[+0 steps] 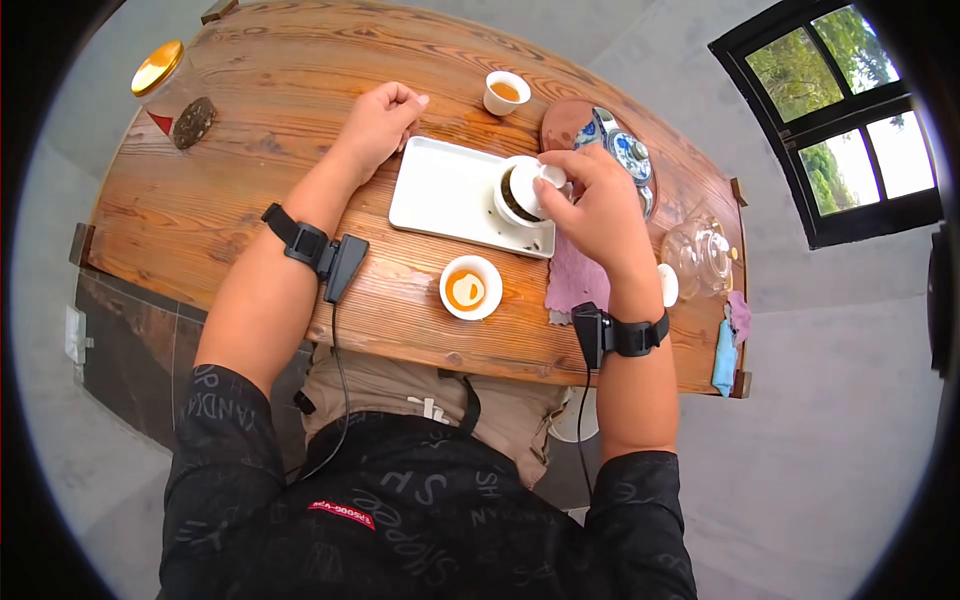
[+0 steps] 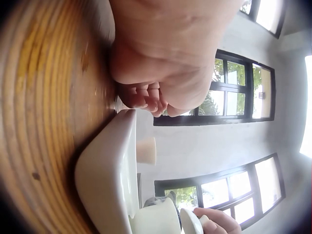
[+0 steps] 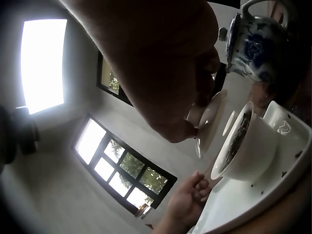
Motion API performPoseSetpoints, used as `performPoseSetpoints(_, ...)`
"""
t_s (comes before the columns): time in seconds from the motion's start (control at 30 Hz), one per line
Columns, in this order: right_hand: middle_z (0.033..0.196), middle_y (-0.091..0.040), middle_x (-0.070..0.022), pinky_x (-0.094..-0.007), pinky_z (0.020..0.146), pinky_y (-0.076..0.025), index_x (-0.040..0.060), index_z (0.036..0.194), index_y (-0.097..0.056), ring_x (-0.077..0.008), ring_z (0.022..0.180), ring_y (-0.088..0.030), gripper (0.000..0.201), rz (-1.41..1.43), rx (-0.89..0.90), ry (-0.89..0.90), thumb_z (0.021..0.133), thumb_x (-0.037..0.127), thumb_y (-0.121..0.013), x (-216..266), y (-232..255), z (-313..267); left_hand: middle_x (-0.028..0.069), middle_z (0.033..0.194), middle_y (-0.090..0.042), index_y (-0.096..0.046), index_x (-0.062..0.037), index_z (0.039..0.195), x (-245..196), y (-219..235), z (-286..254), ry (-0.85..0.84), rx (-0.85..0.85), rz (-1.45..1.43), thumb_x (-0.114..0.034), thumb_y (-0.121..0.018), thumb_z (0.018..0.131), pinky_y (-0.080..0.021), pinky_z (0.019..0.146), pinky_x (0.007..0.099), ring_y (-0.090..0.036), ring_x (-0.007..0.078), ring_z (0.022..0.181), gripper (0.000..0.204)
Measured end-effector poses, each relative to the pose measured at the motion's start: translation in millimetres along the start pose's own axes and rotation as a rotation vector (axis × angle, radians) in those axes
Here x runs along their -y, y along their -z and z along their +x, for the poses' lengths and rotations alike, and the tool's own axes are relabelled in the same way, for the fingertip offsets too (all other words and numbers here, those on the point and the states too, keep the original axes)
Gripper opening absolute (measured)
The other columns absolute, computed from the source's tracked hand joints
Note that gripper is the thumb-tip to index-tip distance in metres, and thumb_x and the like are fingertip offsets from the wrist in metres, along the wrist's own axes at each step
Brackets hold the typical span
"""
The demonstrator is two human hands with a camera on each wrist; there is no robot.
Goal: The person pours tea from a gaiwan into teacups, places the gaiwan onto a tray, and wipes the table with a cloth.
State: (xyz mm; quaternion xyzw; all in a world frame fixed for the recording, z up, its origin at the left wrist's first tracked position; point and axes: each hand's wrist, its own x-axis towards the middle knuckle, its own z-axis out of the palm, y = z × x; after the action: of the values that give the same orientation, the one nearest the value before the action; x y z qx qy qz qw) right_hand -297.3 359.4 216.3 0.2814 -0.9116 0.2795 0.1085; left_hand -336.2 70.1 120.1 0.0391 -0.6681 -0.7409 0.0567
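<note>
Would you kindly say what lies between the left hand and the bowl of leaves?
Between the left hand and the bowl, the head view shows mostly bare white tray.

A wooden table (image 1: 290, 80) carries a tray (image 1: 440, 190), two teacups (image 1: 470, 288), jar (image 1: 172, 92), round board (image 1: 562, 124), glass teapot (image 1: 697, 255).

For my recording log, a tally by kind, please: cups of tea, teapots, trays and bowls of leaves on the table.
Cups of tea (far cup, near cup): 2
Teapots (patterned teapot, glass teapot): 2
White tray: 1
Leaf bowl: 1
Total: 6
</note>
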Motion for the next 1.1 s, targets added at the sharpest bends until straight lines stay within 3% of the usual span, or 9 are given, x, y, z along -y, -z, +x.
performPoseSetpoints(0.4,0.09,-0.067,-0.0128,-0.0402,0.078,-0.056,0.0033,0.109,-0.078,-0.0289,0.081,-0.069,0.03,-0.061,0.035,-0.007,0.085,0.019,-0.081,-6,-15,-5,-0.0017,0.077,-0.06,-0.063,-0.0059,0.098,-1,1,2,0.015,0.015,0.002,-0.023,-0.068,0.106,-0.042,0.057,0.0221,-0.05,0.0058,0.063,0.019)
performPoseSetpoints(0.5,0.098,-0.067,-0.0134,-0.0409,0.08,-0.056,0.0043,0.118,-0.074,-0.0289,0.085,-0.069,0.039,-0.011,0.058,-0.066,0.085,0.022,-0.084,-2,-12,-12,-0.0013,0.077,-0.061,-0.063,-0.0055,0.099,-1,1,2,0.022,0.015,-0.002,-0.023,-0.069,0.105,-0.043,0.057,0.0222,-0.051,0.0059,0.063,0.019)
performPoseSetpoints(0.67,0.127,-0.06,-0.0182,-0.0429,0.096,-0.056,0.0075,0.125,-0.063,-0.0362,0.116,-0.064,0.057,-0.032,0.017,0.067,0.079,0.023,-0.092,-8,-6,-31,-0.001,0.077,-0.062,-0.063,-0.0049,0.099,-3,1,1,0.041,0.024,-0.023,-0.022,-0.069,0.105,-0.042,0.055,0.0219,-0.051,0.0055,0.062,0.019)
performPoseSetpoints(0.77,0.135,-0.059,-0.0207,-0.0446,0.104,-0.053,0.0068,0.123,-0.062,-0.0401,0.127,-0.06,0.06,-0.039,0.063,0.025,0.075,0.023,-0.095,-2,-10,-35,-0.001,0.077,-0.062,-0.063,-0.0048,0.099,1,1,4,0.029,0.023,-0.027,-0.021,-0.069,0.105,-0.042,0.055,0.0217,-0.051,0.0054,0.062,0.019)
performPoseSetpoints(1.1,0.15,-0.055,-0.0272,-0.0465,0.114,-0.046,0.007,0.127,-0.058,-0.0418,0.144,-0.052,0.068,-0.014,-0.027,0.002,0.074,0.021,-0.097,-11,-40,-42,-0.0014,0.076,-0.062,-0.063,-0.0046,0.099,0,1,2,0.024,0.027,-0.038,-0.02,-0.068,0.106,-0.042,0.055,0.0217,-0.05,0.0052,0.061,0.018)
